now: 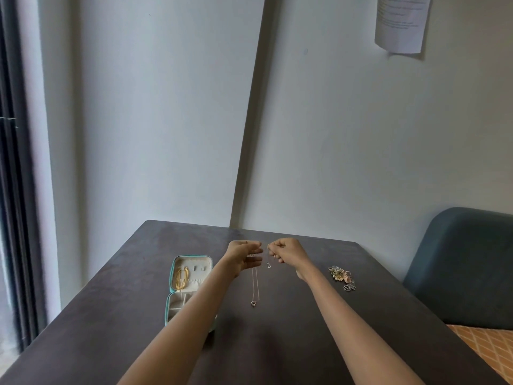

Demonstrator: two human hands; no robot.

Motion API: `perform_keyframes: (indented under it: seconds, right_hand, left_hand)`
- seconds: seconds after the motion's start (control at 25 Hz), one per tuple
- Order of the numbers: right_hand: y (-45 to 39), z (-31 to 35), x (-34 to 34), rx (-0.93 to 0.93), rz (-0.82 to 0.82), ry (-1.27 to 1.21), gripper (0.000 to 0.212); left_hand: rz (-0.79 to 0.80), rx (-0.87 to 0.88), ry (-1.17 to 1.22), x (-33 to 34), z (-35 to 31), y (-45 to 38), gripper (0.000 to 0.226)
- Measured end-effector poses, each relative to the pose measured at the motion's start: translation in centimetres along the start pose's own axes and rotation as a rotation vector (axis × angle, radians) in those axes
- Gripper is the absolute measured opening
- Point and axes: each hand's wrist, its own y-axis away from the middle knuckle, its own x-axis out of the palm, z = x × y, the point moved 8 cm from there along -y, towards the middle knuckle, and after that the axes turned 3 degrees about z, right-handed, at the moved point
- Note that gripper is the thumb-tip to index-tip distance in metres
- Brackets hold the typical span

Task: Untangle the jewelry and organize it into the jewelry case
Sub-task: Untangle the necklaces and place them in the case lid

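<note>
A big pale wall (361, 134) fills the top of the view. A sheet of paper (401, 22) hangs on it at the top right. It has lines of writing, but the letters are too small and blurry to read.

Below the wall is a dark surface (277, 343). A blue-grey chair (466, 268) stands at its right side, next to a bit of orange cloth with a diamond pattern (488, 348). A dark curtain (14, 190) hangs at the far left.

Two bare arms reach out over the middle of the surface. The left hand (244, 257) and the right hand (287, 252) are held up close together, almost touching. The left hand pinches the top of a thin necklace (255, 284) between thumb and fingers. The necklace hangs straight down from that hand, and its little charm sits at the bottom, near the surface. The right hand is curled in a loose fist. It pinches a fine bit of chain (268, 263) with a tiny clasp hanging just under it. I cannot tell if this bit joins the necklace.

The jewelry case (190, 284) lies open to the left of the hands, partly under the left arm. It is teal outside and cream inside. Gold earrings (181, 277) sit in its far half.

A small pile of jewelry (342, 277) lies to the right of the right hand, well apart from the case. No brand name shows anywhere.
</note>
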Motion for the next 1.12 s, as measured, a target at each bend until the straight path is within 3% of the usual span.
perform_keyframes:
  seconds: [0.08, 0.28, 0.44, 0.56, 0.64, 0.72, 0.96, 1.12]
  right_hand:
    - [-0.2, 0.7, 0.4, -0.020, 0.018, 0.040, 0.019]
    - [0.1, 2.5, 3.3, -0.085, 0.064, 0.063, 0.019]
    - [-0.1, 4.1, 6.0, -0.134, 0.113, 0.039, 0.014]
    - [0.4, 5.5, 7.4, -0.170, 0.117, 0.013, 0.012]
    - [0.4, 6.4, 12.3, -0.177, 0.240, 0.030, 0.011]
    - [1.2, 6.6, 13.8, -0.179, 0.285, 0.078, 0.012]
    - [1.3, 7.1, 15.6, -0.204, 0.330, 0.300, 0.017]
    - [0.1, 6.9, 16.3, -0.195, 0.296, 0.391, 0.015]
  left_hand:
    - [-0.097, 0.112, -0.171, -2.3, -1.0, 0.0, 0.012]
    - [-0.551, 0.331, -0.434, -10.7, -3.4, 2.5, 0.024]
    - [-0.762, 0.359, -0.499, -16.7, -3.7, 3.2, 0.030]
    - [-0.636, 0.239, -0.561, -18.4, -1.5, 2.2, 0.045]
    - [-0.577, 0.057, -0.499, -22.0, 1.6, 1.9, 0.054]
    - [-0.470, 0.010, -0.384, -22.3, 3.9, 1.3, 0.048]
    - [-0.375, 0.156, -0.134, -21.1, 3.8, 2.8, 0.013]
    - [-0.373, 0.239, -0.127, -21.1, 3.5, 3.2, 0.015]
